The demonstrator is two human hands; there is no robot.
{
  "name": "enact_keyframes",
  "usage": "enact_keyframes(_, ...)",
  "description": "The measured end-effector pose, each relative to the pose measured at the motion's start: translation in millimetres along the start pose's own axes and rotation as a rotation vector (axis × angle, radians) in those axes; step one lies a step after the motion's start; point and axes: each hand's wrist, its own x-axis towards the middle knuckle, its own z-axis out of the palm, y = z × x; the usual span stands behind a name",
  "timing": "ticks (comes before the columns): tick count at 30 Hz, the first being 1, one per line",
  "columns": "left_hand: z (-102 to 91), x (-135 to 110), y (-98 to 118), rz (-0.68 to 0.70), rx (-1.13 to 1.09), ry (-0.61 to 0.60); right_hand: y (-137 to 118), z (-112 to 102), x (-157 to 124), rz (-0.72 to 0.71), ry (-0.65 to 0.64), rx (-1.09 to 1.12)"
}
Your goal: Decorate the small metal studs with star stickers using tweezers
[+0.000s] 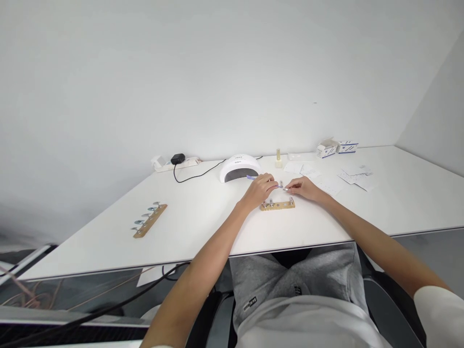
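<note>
My left hand (258, 191) is closed around a thin purple stick (250, 177), perhaps a nail file; one end sticks out behind the fingers, the other points toward my right hand. My right hand (303, 187) pinches a small silver piece (285, 189), which looks like a nail-tip holder, close to the stick's tip. Whether the two touch, I cannot tell. Just below both hands lies a wooden strip (278, 206) bearing a few small metal stands. Farther left, a second wooden strip (150, 221) carries several upright holders topped with shiny nail tips.
Behind my left hand stands a white nail lamp (235, 162), its cable running to a black adapter (177, 158). A small yellowish bottle (278, 157) is near the wall. Printed sheets (357, 176) and small cardboard boxes (326, 149) lie to the right on the white table (203, 212).
</note>
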Motion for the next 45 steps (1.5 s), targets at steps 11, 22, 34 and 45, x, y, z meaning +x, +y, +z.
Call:
enact_keyframes(11,1.9,0.5,-0.5,0.040,0.035,0.024,-0.8,-1.9,-0.9,-0.066,-0.016,-0.059)
enact_keyframes(22,2.7,0.6,-0.1,0.013,0.044,0.059,-1.1,-1.4,-0.5,-0.064,0.028,-0.118)
enact_keyframes(34,-0.1,1.3,1.2,-0.036,0.002,0.036,-0.3,-2.5,-1.0,-0.091,0.042,-0.178)
enact_keyframes(45,-0.2,1.2,2.3,-0.051,-0.079,-0.036,0.2,-3.4,-0.4,-0.103,-0.043,-0.128)
